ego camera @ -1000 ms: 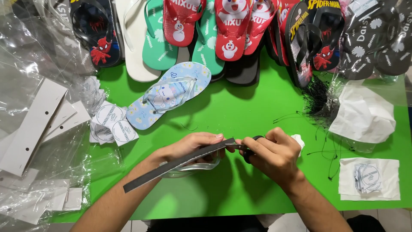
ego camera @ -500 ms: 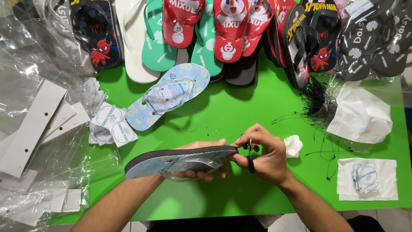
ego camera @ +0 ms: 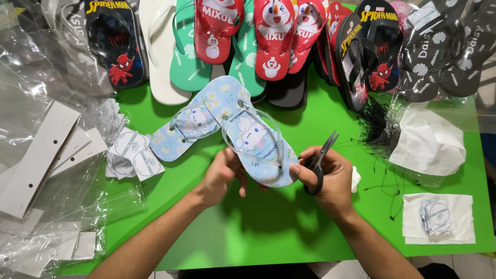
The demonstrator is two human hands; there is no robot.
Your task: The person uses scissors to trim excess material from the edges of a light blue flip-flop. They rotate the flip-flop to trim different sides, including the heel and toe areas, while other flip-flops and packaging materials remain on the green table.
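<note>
While gripping pale blue flip-flop in left hand; right hand clutching scissors; could nick clear strap.

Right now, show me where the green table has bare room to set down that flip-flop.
Bare green table lies between the forearms, below the left hand and right hand holding the light blue flip-flop and scissors. A smaller patch sits near the white tissue. The row of flip-flops and plastic bags are crowded.
</note>
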